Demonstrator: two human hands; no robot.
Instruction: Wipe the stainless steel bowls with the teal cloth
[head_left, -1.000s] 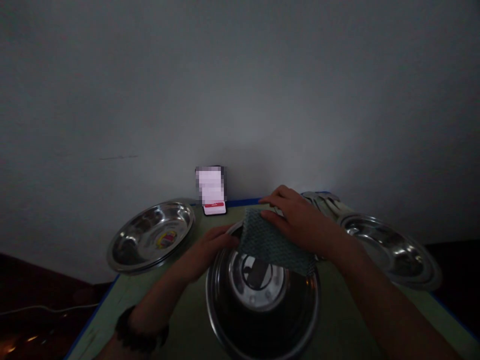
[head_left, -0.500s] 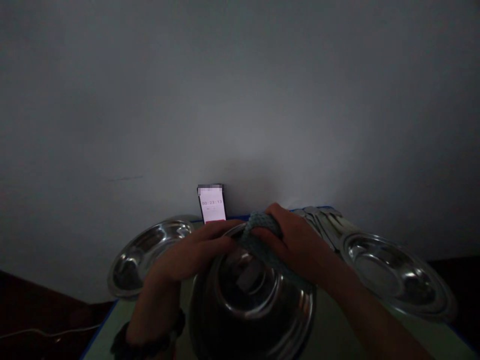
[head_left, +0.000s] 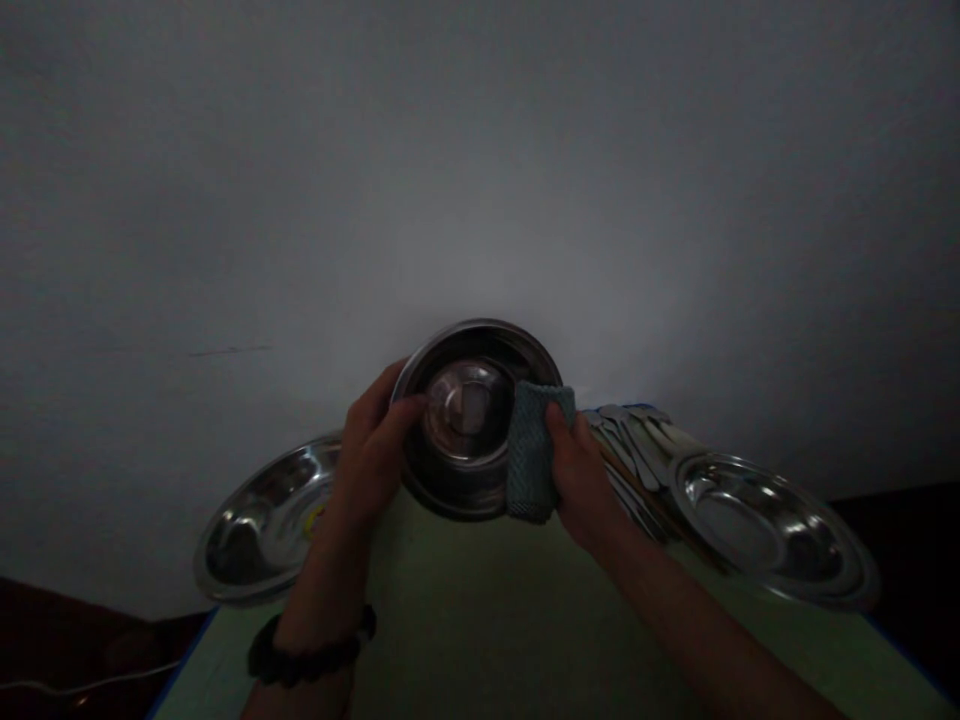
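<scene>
A shiny metal basin (head_left: 472, 400) is held up over the table, tilted so that its inside faces me. My left hand (head_left: 379, 430) grips its left rim, thumb on the inner side and fingers behind. Folded over the right rim is a grey-green textured cloth (head_left: 531, 460). My right hand (head_left: 581, 465) is closed on that cloth, the thumb pressing it from the front; the fingers behind are hidden. A dark beaded bracelet (head_left: 311, 650) circles my left wrist.
To the left stands a metal basin (head_left: 247, 535) with something small and yellow (head_left: 313, 522) inside. Another metal basin (head_left: 757, 530) is at the right, beside several pieces of cutlery (head_left: 630, 450). The green-topped table (head_left: 480, 620) meets a grey wall (head_left: 480, 180).
The basin has moved up and away from me, toward the wall, now hiding the phone. My left hand has shifted to its left rim; the right hand and cloth are at the right rim.
</scene>
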